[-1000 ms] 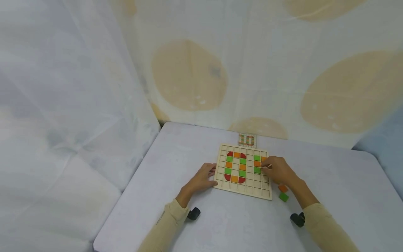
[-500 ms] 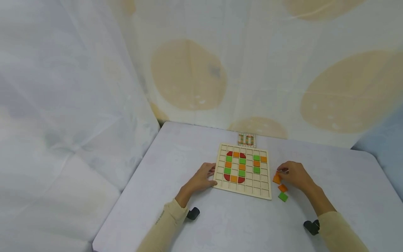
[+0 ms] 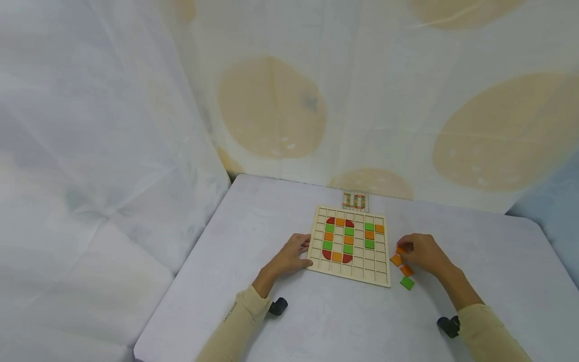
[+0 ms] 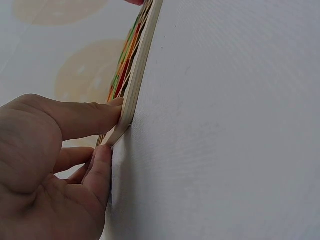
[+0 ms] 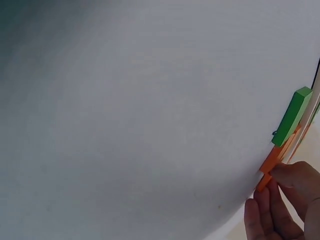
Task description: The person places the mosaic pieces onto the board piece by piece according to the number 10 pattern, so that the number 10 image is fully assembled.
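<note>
A square wooden grid board [image 3: 362, 264] lies on the table, a ring of red, orange and green tiles set in its left half. To the right of that ring are several green and orange tiles. My left hand [image 3: 288, 256] grips the board's near left side, thumb and fingers at its edge in the left wrist view. Beyond the right edge, my right hand [image 3: 425, 251] pinches an orange tile [image 5: 264, 182] between thumb and fingers, partly covering it. Two more orange tiles, one nearer the board [image 3: 396, 260] and one below it [image 3: 407, 270], lie close by with a green tile [image 3: 407, 283].
A small printed pattern card [image 3: 355, 201] lies against the board's far edge. Patterned cloth [image 3: 380, 125] hangs behind the white table [image 3: 316, 322]. Black devices stick out by both sleeves, one at the left [image 3: 278, 306] and one at the right [image 3: 449, 327].
My right hand has left the board's right side and moved right to the loose tiles, uncovering an orange tile in the upper right cells. My left hand stays put.
</note>
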### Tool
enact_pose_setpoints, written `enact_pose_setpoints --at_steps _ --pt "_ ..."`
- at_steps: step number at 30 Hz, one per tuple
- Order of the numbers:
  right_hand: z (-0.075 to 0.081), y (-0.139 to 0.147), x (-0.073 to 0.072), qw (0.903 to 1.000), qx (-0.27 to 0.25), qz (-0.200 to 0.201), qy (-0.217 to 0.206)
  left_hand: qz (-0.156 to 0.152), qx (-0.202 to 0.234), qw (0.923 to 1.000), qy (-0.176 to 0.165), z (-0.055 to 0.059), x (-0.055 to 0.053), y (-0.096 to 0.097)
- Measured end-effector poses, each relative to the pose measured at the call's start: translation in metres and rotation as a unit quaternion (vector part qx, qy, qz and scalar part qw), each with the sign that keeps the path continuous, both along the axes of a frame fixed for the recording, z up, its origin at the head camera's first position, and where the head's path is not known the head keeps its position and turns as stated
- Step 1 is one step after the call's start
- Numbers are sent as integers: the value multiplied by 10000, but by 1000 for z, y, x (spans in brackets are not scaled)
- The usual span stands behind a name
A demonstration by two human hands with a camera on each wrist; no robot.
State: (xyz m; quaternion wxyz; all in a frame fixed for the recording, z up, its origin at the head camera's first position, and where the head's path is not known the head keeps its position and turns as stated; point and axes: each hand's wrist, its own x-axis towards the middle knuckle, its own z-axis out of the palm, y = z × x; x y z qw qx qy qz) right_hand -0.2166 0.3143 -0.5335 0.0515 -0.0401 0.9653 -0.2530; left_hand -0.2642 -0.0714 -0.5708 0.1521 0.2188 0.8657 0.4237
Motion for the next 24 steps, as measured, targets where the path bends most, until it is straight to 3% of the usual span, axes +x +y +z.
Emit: enact_pose_setpoints --at_steps 10,24 --pt "8 -22 0 9997 -206 23 118 -15 61 10000 5 1 -1 1" --pt "8 -66 -4 9959 -309 768 358 35 29 10000 -6 1 1 1"
